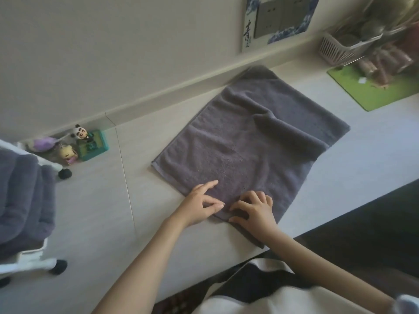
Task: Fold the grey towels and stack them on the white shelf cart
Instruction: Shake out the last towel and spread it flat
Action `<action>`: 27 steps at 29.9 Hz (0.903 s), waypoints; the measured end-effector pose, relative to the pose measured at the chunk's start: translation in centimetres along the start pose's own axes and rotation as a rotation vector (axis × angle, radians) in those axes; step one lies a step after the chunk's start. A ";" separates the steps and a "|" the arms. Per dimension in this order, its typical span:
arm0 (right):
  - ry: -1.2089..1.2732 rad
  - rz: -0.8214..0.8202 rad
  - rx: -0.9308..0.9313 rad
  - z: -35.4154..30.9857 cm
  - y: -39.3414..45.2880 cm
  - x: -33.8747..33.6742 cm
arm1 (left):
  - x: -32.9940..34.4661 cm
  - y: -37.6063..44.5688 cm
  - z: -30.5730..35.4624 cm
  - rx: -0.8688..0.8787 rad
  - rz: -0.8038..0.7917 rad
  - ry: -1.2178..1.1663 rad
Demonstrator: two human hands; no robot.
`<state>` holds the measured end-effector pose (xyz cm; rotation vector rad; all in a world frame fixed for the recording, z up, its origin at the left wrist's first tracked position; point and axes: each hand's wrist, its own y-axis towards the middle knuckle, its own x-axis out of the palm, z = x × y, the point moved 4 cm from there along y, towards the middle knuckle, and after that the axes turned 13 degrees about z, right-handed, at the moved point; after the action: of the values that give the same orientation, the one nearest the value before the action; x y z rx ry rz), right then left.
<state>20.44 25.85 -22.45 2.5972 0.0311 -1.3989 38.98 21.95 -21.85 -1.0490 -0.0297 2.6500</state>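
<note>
A grey towel [249,141] lies spread on a pale tabletop [102,200], turned like a diamond: its far corner touches the wall ledge, its near corner reaches the tabletop's front edge. Both hands work at that near corner. The left hand [201,205] rests on the towel's left hem, fingers loosely spread, forefinger straight, holding nothing. The right hand [254,209] has its fingers curled, pinching the hem (a small fold lifts beneath them). Bare tabletop lies open to the left of the towel. Further left stands the white cart [34,261], folded grey towels [20,196] stacked on it. Small figurines [79,143] sit by the wall; a green mat [367,87] lies at far right.
</note>
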 end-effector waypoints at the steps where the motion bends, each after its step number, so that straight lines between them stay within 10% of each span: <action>1: 0.004 0.008 0.015 -0.1 0.2 0.1 | -0.1 0.0 0.1 -0.025 -0.025 -0.025; 13: 0.447 -0.304 0.428 1.0 3.4 -3.7 | -1.8 2.8 1.8 -0.051 0.008 0.095; 27: 0.653 -0.602 0.520 4.5 3.3 -12.5 | -5.1 6.3 9.4 -0.064 -0.579 0.165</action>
<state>10.18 22.66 -13.98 3.5783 0.6686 -0.6438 34.54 15.36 -12.36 -1.0776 -0.3323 2.0499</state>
